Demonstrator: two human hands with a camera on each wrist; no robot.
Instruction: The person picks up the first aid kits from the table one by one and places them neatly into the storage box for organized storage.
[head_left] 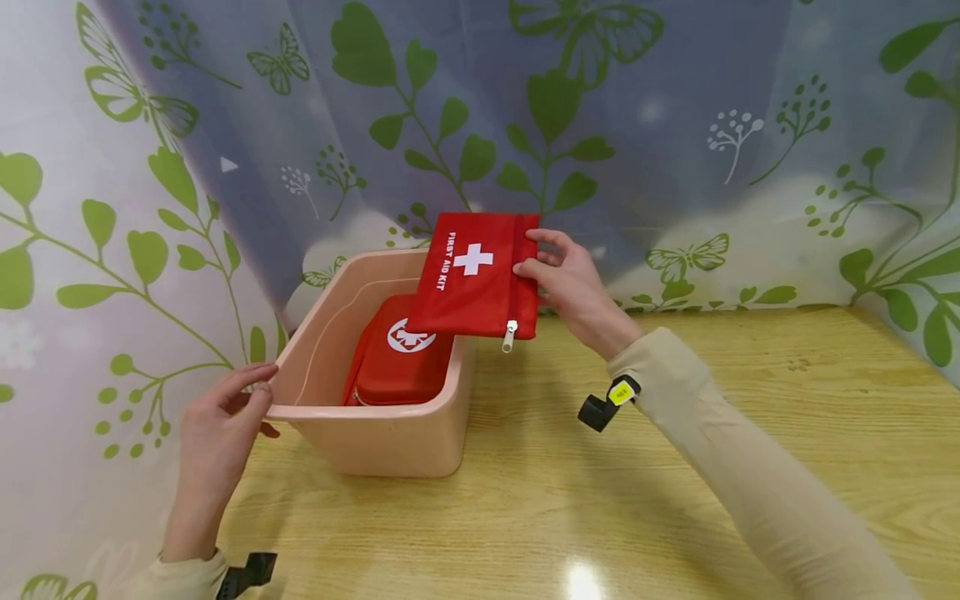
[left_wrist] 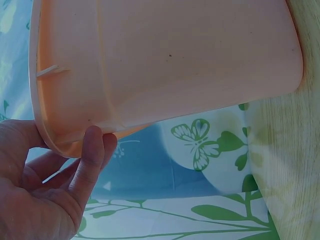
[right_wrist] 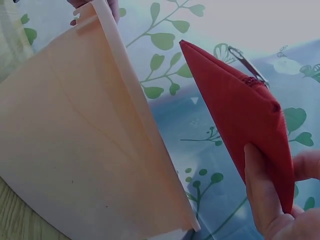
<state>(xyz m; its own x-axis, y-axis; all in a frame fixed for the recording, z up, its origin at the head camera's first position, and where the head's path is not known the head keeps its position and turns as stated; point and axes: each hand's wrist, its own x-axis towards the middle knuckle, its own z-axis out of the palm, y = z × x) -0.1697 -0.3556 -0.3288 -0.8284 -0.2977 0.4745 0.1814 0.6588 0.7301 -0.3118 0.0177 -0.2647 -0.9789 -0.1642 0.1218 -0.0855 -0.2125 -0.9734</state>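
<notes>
In the head view my right hand (head_left: 573, 287) pinches the zip edge of a flat red first aid pouch (head_left: 472, 279), marked with a white cross. The pouch is held over the right part of a pink plastic bin (head_left: 375, 442). Its zip pull (head_left: 510, 336) hangs at the near corner. My left hand (head_left: 225, 433) grips the bin's near left rim corner, thumb and fingers on either side, as the left wrist view also shows. Inside the bin lies a red first aid case (head_left: 401, 367) with a white round emblem, partly covered by the pouch in the head view.
The bin stands on a wood-grain table (head_left: 600, 500) at its left side. Behind and to the left hangs a curtain (head_left: 637, 167) printed with green leaves and butterflies. A black strap with a yellow-faced device (head_left: 622, 392) sits on the right wrist.
</notes>
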